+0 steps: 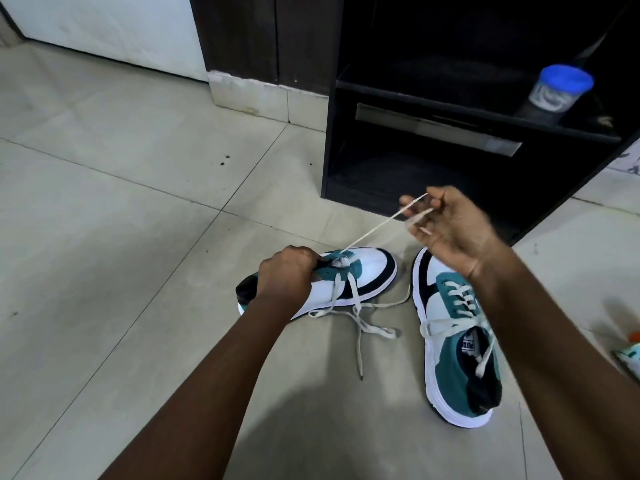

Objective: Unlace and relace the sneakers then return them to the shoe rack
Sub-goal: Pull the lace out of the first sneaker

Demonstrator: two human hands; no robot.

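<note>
Right grip (446, 230) pinches taut white lace (374, 228); teal-white sneaker (360, 275) half-unlaced.

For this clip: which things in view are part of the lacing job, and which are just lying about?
Part of the job:
left sneaker, held by the left hand
its lace, pulled by the right hand
right sneaker
shoe rack

Lying about:
blue-lidded jar on the rack shelf
small object at the right edge, unclear

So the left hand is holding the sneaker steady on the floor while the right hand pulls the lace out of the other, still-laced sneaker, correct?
Not quite. In the head view the right hand pulls the lace from the same sneaker that the left hand steadies. The laced sneaker lies untouched beside it.
</note>
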